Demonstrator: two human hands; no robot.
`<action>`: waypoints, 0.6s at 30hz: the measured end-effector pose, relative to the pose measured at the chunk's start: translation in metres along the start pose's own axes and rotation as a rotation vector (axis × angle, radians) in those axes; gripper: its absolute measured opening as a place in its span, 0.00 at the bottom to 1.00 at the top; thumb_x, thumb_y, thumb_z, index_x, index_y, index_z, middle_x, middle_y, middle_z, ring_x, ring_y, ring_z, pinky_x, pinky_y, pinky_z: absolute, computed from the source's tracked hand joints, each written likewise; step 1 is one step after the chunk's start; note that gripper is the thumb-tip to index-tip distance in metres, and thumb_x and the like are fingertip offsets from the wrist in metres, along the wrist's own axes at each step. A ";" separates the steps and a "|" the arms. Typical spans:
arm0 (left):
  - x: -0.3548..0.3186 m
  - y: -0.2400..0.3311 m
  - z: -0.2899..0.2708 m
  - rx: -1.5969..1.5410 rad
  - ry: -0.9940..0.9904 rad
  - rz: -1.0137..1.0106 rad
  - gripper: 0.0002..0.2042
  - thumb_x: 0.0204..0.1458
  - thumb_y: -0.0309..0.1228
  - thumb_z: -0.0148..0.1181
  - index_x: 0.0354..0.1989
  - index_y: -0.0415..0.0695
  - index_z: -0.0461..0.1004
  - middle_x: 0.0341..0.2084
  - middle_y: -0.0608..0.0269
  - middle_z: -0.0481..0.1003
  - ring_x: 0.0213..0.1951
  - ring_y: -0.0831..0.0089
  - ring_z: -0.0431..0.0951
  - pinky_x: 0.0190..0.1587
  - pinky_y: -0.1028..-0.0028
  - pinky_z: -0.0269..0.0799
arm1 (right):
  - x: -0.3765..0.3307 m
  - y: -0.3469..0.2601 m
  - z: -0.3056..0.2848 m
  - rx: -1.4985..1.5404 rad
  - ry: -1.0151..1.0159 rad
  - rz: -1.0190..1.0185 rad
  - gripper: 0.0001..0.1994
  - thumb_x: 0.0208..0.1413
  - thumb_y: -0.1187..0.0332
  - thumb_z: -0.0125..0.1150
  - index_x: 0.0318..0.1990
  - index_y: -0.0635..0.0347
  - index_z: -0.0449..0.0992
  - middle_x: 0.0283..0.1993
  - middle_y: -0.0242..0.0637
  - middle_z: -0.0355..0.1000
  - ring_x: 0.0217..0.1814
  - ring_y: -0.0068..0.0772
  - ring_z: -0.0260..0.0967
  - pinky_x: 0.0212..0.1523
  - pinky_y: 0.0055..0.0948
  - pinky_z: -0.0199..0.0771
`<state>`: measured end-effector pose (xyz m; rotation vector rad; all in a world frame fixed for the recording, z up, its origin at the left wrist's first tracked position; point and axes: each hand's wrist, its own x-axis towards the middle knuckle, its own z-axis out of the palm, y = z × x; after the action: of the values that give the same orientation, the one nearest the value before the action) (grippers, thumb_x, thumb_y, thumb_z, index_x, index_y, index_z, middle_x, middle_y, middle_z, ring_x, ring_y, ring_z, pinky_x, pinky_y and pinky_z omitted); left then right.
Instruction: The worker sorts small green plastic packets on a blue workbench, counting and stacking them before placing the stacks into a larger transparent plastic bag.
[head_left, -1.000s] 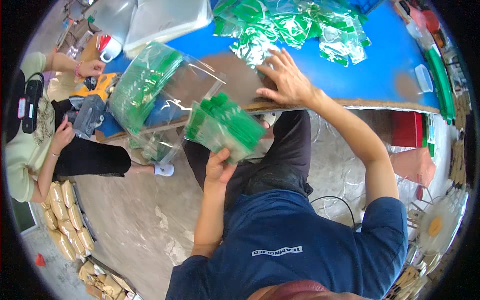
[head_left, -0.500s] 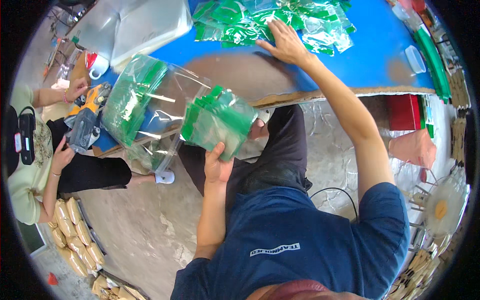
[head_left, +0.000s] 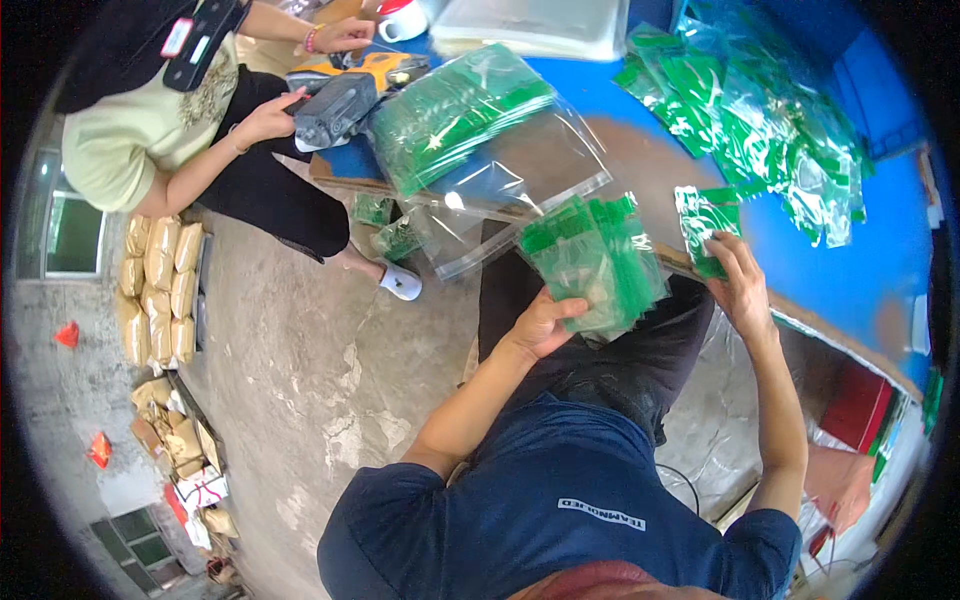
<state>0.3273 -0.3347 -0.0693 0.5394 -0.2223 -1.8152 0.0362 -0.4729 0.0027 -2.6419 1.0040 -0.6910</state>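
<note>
My left hand (head_left: 548, 322) grips a fanned stack of green-and-clear plastic bags (head_left: 592, 262) above my lap, its thumb pressed on top. At the table's front edge, my right hand (head_left: 738, 285) pinches one green-and-clear bag (head_left: 708, 225) by its near end. Beyond it, a heap of similar bags (head_left: 755, 110) spreads across the blue tabletop (head_left: 790, 225). Left of my stack lies a large clear bag (head_left: 490, 190) with a bundle of green bags (head_left: 460, 110) inside, partly overhanging the edge.
At left, a co-worker (head_left: 150, 140) holds a yellow-and-grey handheld machine (head_left: 345, 100). Clear sheets (head_left: 530, 28) and a white-and-red mug (head_left: 402, 20) stand at the back. Filled brown sacks (head_left: 160, 285) are stacked on the left floor. A red box (head_left: 856, 408) sits under the table at right.
My right hand has drawn back from the heap to the table edge, now with a bag in it. The view has turned, so the whole scene sits shifted. My left hand still grips its stack.
</note>
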 end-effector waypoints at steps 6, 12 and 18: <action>-0.008 -0.003 0.007 -0.044 -0.119 0.005 0.28 0.48 0.23 0.66 0.60 0.44 0.67 0.52 0.60 0.74 0.55 0.64 0.75 0.60 0.59 0.70 | 0.015 0.007 -0.007 -0.044 0.486 0.196 0.10 0.57 0.82 0.59 0.46 0.65 0.77 0.43 0.46 0.75 0.47 0.44 0.73 0.51 0.34 0.72; 0.011 -0.018 0.004 -0.273 -0.230 -0.053 0.30 0.48 0.24 0.68 0.61 0.43 0.66 0.54 0.59 0.73 0.56 0.63 0.74 0.60 0.59 0.69 | 0.024 -0.052 0.030 0.627 0.774 0.597 0.12 0.67 0.66 0.54 0.49 0.67 0.75 0.38 0.28 0.72 0.39 0.17 0.63 0.40 0.19 0.65; 0.012 -0.007 0.002 -0.202 -0.031 -0.005 0.31 0.47 0.25 0.69 0.61 0.44 0.65 0.54 0.60 0.73 0.57 0.63 0.73 0.62 0.59 0.68 | 0.011 -0.104 0.057 1.237 0.409 0.749 0.04 0.66 0.70 0.55 0.44 0.58 0.73 0.38 0.25 0.74 0.36 0.12 0.69 0.32 0.16 0.69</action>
<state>0.3177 -0.3443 -0.0732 0.3702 -0.0568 -1.8269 0.1307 -0.4005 -0.0039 -1.0018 1.0314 -1.1390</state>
